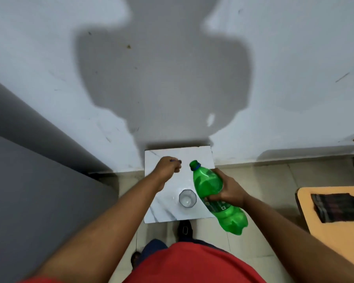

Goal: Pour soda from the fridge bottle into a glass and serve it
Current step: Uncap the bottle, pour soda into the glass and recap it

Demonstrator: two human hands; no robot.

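My right hand [228, 192] grips a green plastic soda bottle [209, 180] around its middle. The bottle is tilted, its neck pointing up and left over the small white marble table [157, 213]. Its mouth looks uncapped, with a blue ring below it. An empty clear glass [187, 198] stands upright on the table, just left of the bottle. My left hand [168, 168] hovers over the far part of the table with its fingers closed; a bit of blue, apparently the bottle cap, shows between them.
A grey appliance or cabinet side [29, 180] fills the left. A pale wall [274, 78] stands right behind the table. At the right is an orange table [335, 237] with a dark cloth [335, 207]. My shoe [185, 229] is under the table's near edge.
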